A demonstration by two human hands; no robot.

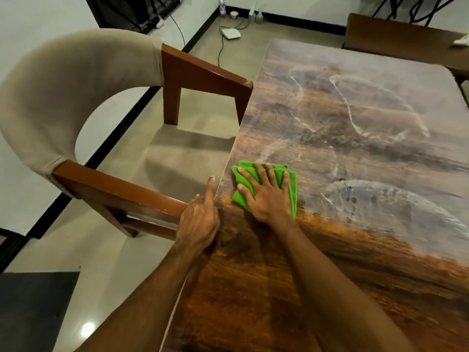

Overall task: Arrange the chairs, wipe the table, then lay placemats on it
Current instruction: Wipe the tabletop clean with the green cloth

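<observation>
A folded green cloth (292, 189) lies on the brown marbled table (355, 138) near its left edge. My right hand (266, 193) presses flat on the cloth with fingers spread. My left hand (199, 219) rests at the table's left edge, index finger stretched along it, the other fingers curled. A chair (83, 102) with a beige padded back and brown wooden arms stands at the left side, its seat partly under the table. Pale wet streaks curve across the tabletop beyond the cloth.
A second wooden chair back (396, 36) stands at the table's far end. On the floor behind lie a white device (230, 33) with cables, a bottle (222, 6) and a small cup (234, 14). A dark mat (33, 306) lies at lower left.
</observation>
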